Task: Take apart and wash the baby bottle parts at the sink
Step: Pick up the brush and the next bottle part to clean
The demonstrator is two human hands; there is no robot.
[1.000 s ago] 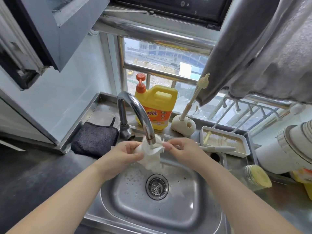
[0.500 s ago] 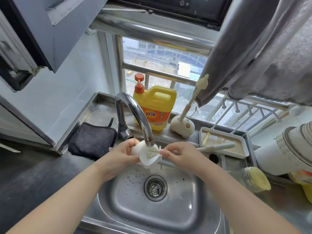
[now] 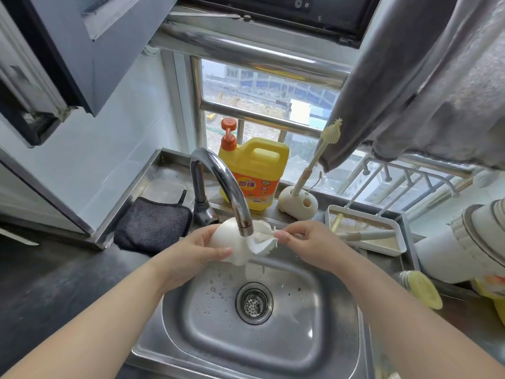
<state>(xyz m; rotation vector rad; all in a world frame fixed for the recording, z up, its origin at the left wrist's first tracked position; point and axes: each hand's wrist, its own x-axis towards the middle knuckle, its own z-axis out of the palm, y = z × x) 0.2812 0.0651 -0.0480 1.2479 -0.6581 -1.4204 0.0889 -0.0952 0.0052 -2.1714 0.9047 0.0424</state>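
A white baby bottle part (image 3: 232, 248) is held over the steel sink (image 3: 314, 337), directly beneath the spout of the curved chrome faucet (image 3: 221, 181). The part is gripped by the left hand (image 3: 199, 250), fingers curled round its rounded side w/ the thumb laid along the bottom. A white bristled brush (image 3: 266, 240) is pinched by the right hand (image 3: 308, 243) betw. thumb and forefinger, and its head is pressed against the part's open end; the bristles are seen fanned out at the rim. The brush's handle can't be made out behind the hand. Water flow from the spout can't be told. Droplets are scattered across the basin around the drain strainer (image 3: 254, 303).

Behind the faucet, a yellow detergent jug (image 3: 257, 170) w/ an orange pump is stood on the window ledge. Just beside it to the right, a cream brush stand (image 3: 297, 205) is seen w/ a long nipple brush (image 3: 323, 149) set upright in it. A white tray (image 3: 366, 231) is placed near the right hand, and a dark cloth (image 3: 153, 225) is laid on the counter left of the faucet. A grey towel (image 3: 426, 86) is hung at upper right.
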